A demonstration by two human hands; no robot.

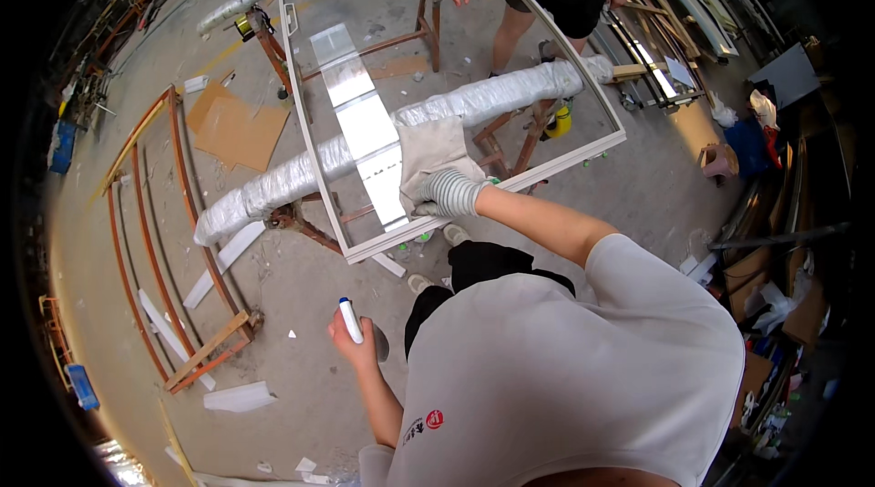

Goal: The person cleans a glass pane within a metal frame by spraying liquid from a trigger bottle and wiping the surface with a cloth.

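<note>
- Nearest the camera, the person's grey shirt (574,378) fills the lower centre and right.
- Left of centre, a plastic-wrapped bar (264,186) runs beneath the pale frame (383,245); its wrapping looks slippery, so the frame could slide on it.
- At lower left of centre, the left hand (348,341) is closed around a white marker (351,321) with a blue cap: light, stiff, easily held by the barrel.
- The frame spans the upper centre; it looks rigid and awkwardly wide, best gripped at opposite side rails. Whether glass fills it, I cannot tell.
- Inside its outline, a shiny strip (365,127) looks smooth and easily scratched.
- At centre, the gloved right hand (448,193) holds a soft, limp beige cloth (433,148), bunched at its lower edge.
</note>
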